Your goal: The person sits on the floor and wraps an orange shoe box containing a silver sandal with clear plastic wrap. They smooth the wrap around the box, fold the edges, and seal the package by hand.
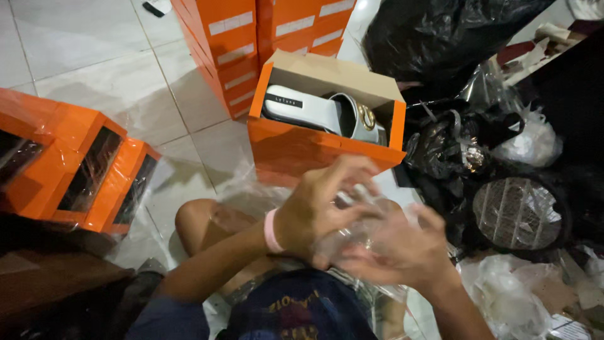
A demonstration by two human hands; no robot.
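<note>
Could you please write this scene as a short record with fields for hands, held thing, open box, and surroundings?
left hand: grips clear plastic wrap, pink wristband on the wrist
right hand: grips the same wrap from the other side
open box: orange, lid off, holds white sandals
stacked boxes: orange, closed, behind the open one
left side: orange lids with clear windows
right side: black plastic bags

An open shoebox [324, 135] stands on the floor [94, 69] just beyond the two hands, with a sandal [327, 112] lying inside it. Behind the shoebox rise stacks of closed boxes [264, 38]. To the left sit wrapped boxes [69, 167] side by side. To the right lie bags [453, 38] in a heap. The left hand [318, 211] and right hand [399, 245] meet over the lap, a clear plastic bag [362, 217] between them
</note>
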